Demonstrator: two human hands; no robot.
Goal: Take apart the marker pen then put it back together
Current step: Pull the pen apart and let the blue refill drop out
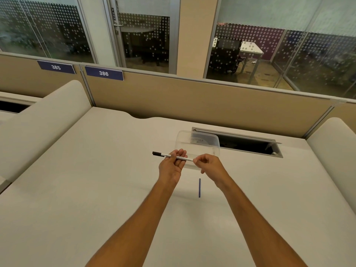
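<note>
Both hands are raised above the white table (96, 170), holding the marker pen (173, 156) level between them, just in front of the clear plastic container (198, 145). The left hand (171, 166) lies palm up with the white barrel across its fingers, curled loosely round it, the black capped end jutting out on the side away from the container. The right hand (210, 164) is pinched narrow on the barrel's other end, thumb and forefinger closed on it; whether an end plug sits under those fingertips cannot be told. A thin dark blue rod (199, 187), which looks like the ink refill, lies alone on the table nearer the person than the container, so the pen seems already partly stripped. My reading is that the work is at the barrel's rear end, either freeing a plug or readying to slide the refill back in. The next move would call for a steady left grip while the right twists or pulls along the barrel's axis, then reaches down for the rod. There is wide bare surface on every side; the open cable slot (250, 145) just behind the container is the one edge where a small part could drop away.
</note>
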